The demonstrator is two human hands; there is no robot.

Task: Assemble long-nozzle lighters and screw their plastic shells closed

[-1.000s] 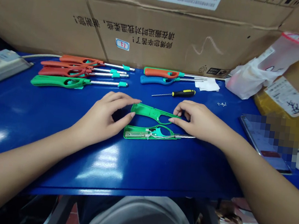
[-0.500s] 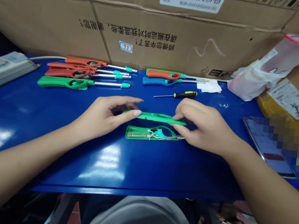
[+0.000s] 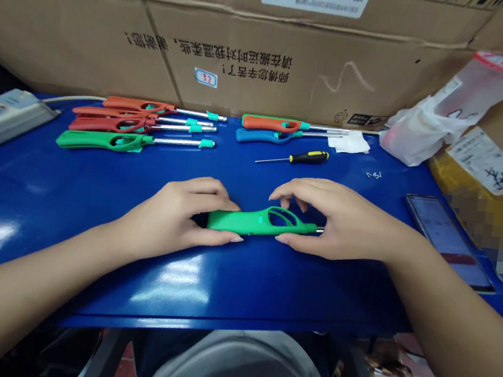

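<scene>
A green long-nosed gas lighter (image 3: 247, 221) lies on the blue table in front of me, its two handle halves together. My left hand (image 3: 184, 214) grips its rear end, thumb along the near edge and fingers along the far edge. Around the front end curves my right hand (image 3: 325, 219), its fingers apart above the trigger loop and its thumb by the near edge. The metal tube shows only briefly before the right hand hides it. The lighter's inner parts are covered by the upper half.
Several orange, red and green lighters (image 3: 101, 141) lie at the back left. A blue lighter (image 3: 258, 136), an orange one and a screwdriver (image 3: 308, 157) lie behind my hands. Small screws (image 3: 373, 175), a phone (image 3: 449, 240), a bagged cup (image 3: 412, 132) and a power strip (image 3: 13, 116) sit around.
The loose green half, held above the open lighter before, now lies over the other half and covers the inner parts. My right fingers have spread from it; both hands are lower.
</scene>
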